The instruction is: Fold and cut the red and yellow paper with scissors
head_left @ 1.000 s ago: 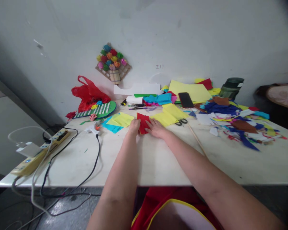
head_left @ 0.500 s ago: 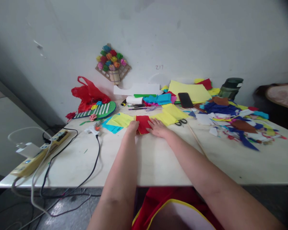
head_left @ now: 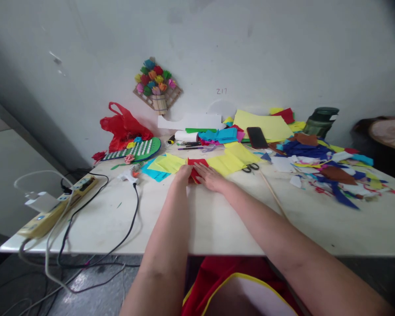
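Note:
A small piece of red crepe paper (head_left: 193,176) lies on the white table in front of me, partly covered by my hands. My left hand (head_left: 183,174) grips its left edge with closed fingers. Flat across the red paper rests my right hand (head_left: 211,178), its fingers stretched out and slightly apart. Yellow crepe paper (head_left: 228,161) spreads to the right of the red piece, with the black handles of scissors (head_left: 250,167) showing beside it. More yellow paper (head_left: 171,163) overlaps a blue sheet (head_left: 156,173) left of my hands.
A glue gun (head_left: 129,176) with a black cord and a power strip (head_left: 42,222) are at left. A phone (head_left: 256,138), a stick (head_left: 273,195), a heap of scraps (head_left: 335,173) and a green bottle (head_left: 321,121) stand or lie at right. A red bag (head_left: 125,129) is behind.
My right hand has slid left over the red paper, closer to my left hand, and covers more of it. The left hand stays at the paper's left edge.

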Demonstrator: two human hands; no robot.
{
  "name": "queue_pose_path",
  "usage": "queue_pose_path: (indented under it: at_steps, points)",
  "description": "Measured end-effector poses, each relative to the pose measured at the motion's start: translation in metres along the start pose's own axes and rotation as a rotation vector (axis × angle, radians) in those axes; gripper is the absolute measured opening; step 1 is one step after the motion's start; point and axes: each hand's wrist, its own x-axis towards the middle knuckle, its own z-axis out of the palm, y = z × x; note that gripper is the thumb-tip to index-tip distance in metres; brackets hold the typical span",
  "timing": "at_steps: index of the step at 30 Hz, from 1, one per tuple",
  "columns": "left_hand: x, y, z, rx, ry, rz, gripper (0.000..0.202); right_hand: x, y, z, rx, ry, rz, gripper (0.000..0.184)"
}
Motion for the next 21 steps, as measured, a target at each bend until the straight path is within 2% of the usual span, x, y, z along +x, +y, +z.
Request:
queue_pose_path:
  at_steps: [1,6,11,15,21]
  points:
    - [-0.003,0.001,0.0,0.007,-0.048,-0.004,0.016,0.0,-0.001,0.001,-0.001,-0.024,0.025,0.06]
    - [-0.009,0.005,0.0,-0.006,-0.097,-0.011,0.015,0.002,-0.001,0.0,-0.033,-0.097,0.123,0.063]
    - [-0.004,0.004,0.001,-0.019,-0.042,-0.043,0.016,0.0,0.003,-0.004,-0.028,-0.147,0.191,0.064]
    - [-0.002,0.003,0.002,-0.035,-0.06,-0.046,0.022,-0.001,0.012,-0.004,-0.055,-0.142,0.217,0.062]
    - [0.012,-0.003,0.003,-0.048,0.046,0.001,0.026,-0.003,0.023,-0.006,-0.074,-0.134,0.232,0.059]
